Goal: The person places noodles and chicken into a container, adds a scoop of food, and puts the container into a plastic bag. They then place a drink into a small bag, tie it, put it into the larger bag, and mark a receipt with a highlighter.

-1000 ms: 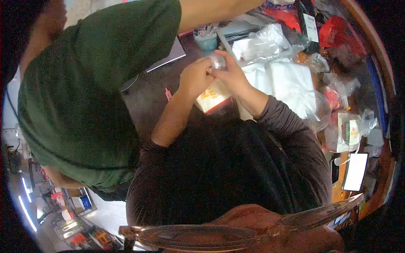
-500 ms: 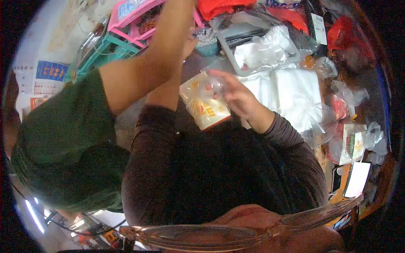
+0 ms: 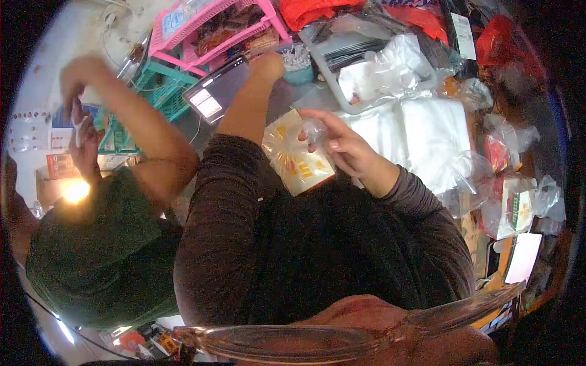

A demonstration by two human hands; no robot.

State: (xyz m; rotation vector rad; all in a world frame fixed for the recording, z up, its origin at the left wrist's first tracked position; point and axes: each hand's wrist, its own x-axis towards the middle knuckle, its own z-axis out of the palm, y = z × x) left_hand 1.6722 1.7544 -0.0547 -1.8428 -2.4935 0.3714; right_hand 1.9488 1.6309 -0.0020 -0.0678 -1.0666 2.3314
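Note:
My right hand (image 3: 342, 146) pinches a small clear plastic bag (image 3: 315, 129) just above a yellow and orange printed packet (image 3: 296, 161) lying in front of me. My left hand (image 3: 267, 64) is stretched far forward, next to a teal cup (image 3: 299, 67) full of small white pieces. Its fingers are turned away, so I cannot tell whether it holds anything. Both arms wear dark grey sleeves.
A person in a green shirt (image 3: 91, 256) stands at my left with hands raised (image 3: 79, 79). Beyond are pink (image 3: 213, 24) and teal (image 3: 162, 85) baskets, a lit tablet (image 3: 213, 91), a grey tray of plastic bags (image 3: 378, 64), stacked white bags (image 3: 427, 134) and a phone (image 3: 522, 256).
My left hand left the small bag and reached forward to the teal cup. The right hand kept the bag and drew back. The person in green moved left and lifted an arm away.

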